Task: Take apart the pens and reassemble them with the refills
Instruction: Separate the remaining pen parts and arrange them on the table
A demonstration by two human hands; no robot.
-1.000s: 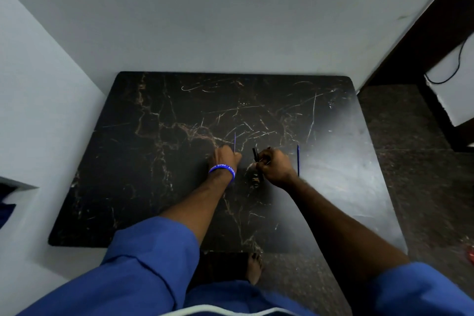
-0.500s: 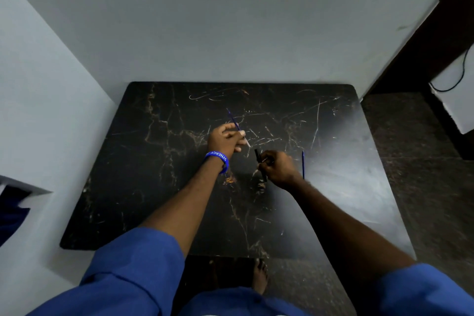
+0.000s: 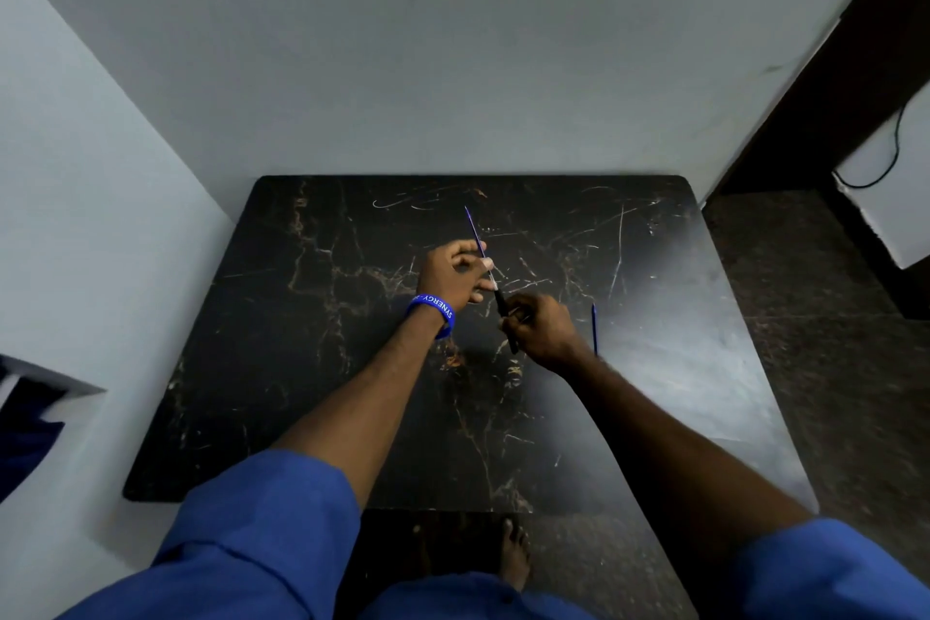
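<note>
Dim indoor light overall. Soft glare patch on the dark marble tabletop (image 3: 669,347) toward 3 o'clock; its 9 o'clock side falls darker. Faint shadow under the forearms. Wide-angle bowing bends wall lines at the edges; slight softness at 8 o'clock

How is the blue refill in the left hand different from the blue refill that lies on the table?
The held refill is pinched in the left hand above the table; the lying refill rests on it, untouched, beside the right hand.
The held refill slants, its near end at the black pen barrel in the right hand; the lying refill points almost straight away from the person.
Both are thin and blue.
</note>
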